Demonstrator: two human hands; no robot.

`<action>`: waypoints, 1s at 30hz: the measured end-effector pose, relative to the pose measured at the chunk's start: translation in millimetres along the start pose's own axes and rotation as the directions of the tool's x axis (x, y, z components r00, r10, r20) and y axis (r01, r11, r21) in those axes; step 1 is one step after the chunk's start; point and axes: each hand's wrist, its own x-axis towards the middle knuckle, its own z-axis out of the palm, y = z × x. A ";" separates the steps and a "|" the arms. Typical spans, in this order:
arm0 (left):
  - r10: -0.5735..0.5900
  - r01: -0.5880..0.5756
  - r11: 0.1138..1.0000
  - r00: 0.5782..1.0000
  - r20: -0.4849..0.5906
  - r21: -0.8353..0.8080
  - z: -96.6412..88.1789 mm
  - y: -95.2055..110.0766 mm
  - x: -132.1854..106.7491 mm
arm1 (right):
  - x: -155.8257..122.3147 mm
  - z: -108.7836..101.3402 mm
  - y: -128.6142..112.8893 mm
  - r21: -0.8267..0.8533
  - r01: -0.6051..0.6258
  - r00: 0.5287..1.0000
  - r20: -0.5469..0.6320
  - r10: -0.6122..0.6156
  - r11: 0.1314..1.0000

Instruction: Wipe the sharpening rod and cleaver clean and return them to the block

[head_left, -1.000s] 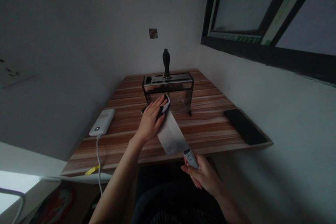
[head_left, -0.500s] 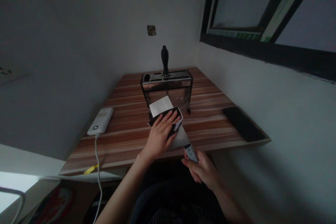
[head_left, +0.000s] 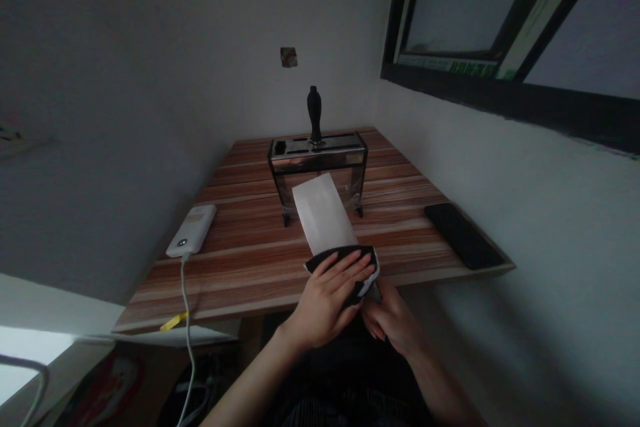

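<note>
A cleaver (head_left: pixel 326 213) points away from me over the near part of the table, its broad pale blade tilted to the left. My right hand (head_left: pixel 393 317) is closed round its handle, which the cloth and fingers mostly hide. Across the blade's handle end lies a folded black-and-white cloth (head_left: pixel 367 257). My left hand (head_left: pixel 327 297) grips this cloth against the blade, fingers laid over its top. Just beyond the blade tip stands a knife block (head_left: pixel 319 159) with clear sides and a metal top. One black handle (head_left: pixel 314 113) sticks up out of it.
On the left of the wood-grain table (head_left: pixel 240 213) lies a white power bank (head_left: pixel 193 230) with a cable (head_left: pixel 186 320) hanging over the front edge. A black phone (head_left: pixel 464 235) rests at the right edge. Walls close in on both sides, with a dark-framed window (head_left: pixel 500 73) upper right.
My left hand and the cloth have slid along the blade toward the handle, coming nearer to me and to the right. More of the blade is uncovered. My right hand stays on the handle.
</note>
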 end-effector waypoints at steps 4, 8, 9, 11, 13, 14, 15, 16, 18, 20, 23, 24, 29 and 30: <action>-0.003 0.003 1.000 1.000 0.002 -0.008 0.5 -0.2 0.4 | -0.2 1.3 0.1 0.009 -0.021 1.000 -0.007 0.021 1.000; 0.005 -0.005 1.000 1.000 0.007 -0.001 -0.1 0.6 0.6 | -0.8 -0.1 0.8 0.009 -0.021 1.000 -0.003 0.021 1.000; 0.008 -0.008 1.000 1.000 0.013 0.003 -0.4 0.9 0.6 | -1.0 -0.7 1.2 0.009 -0.016 1.000 0.001 0.016 1.000; 0.011 -0.011 1.000 1.000 0.025 0.011 -1.0 1.2 0.5 | -1.5 -1.5 2.1 0.004 -0.008 1.000 0.000 0.008 1.000; 0.007 -0.008 1.000 0.999 0.036 0.019 -1.5 1.0 0.8 | -1.7 -1.7 2.8 -0.005 -0.005 1.000 -0.005 0.005 1.000; 0.002 -0.003 1.000 0.999 0.040 0.024 -1.8 0.7 1.0 | -1.8 -1.5 3.0 -0.008 -0.006 1.000 -0.005 0.006 1.000; -0.006 0.005 1.000 0.999 0.039 0.028 -2.1 0.3 1.3 | -1.8 -1.4 3.0 -0.011 -0.007 1.000 -0.002 0.007 1.000; -0.016 0.014 0.999 0.999 0.038 0.034 -2.4 -0.2 1.7 | -1.8 -1.1 3.0 -0.015 -0.007 1.000 0.004 0.007 1.000; -0.035 0.033 0.998 0.999 0.028 0.046 -3.5 -1.7 2.6 | -1.9 -0.5 2.7 -0.024 -0.012 1.000 0.021 0.012 1.000; -0.052 0.051 0.997 0.998 0.018 0.058 -5.2 -4.2 3.5 | -2.2 0.1 2.3 -0.035 -0.026 0.999 0.040 0.028 0.999; -0.076 0.076 0.994 0.997 -0.004 0.074 -9.1 -11.0 5.2 | -3.1 1.1 2.6 -0.046 -0.045 0.997 0.055 0.048 0.998; -0.084 0.084 0.993 0.996 -0.013 0.078 -10.7 -14.1 5.9 | -3.4 1.4 3.3 -0.046 -0.048 0.997 0.055 0.051 0.998; -0.116 0.122 0.989 0.991 -0.066 0.088 -20.5 -32.1 11.3 | -3.8 1.3 10.2 -0.038 -0.061 0.997 0.050 0.063 0.997; -0.123 0.130 0.988 0.989 -0.080 0.087 -22.5 -35.9 12.7 | -3.7 1.1 11.7 -0.042 -0.061 0.997 0.053 0.063 0.997</action>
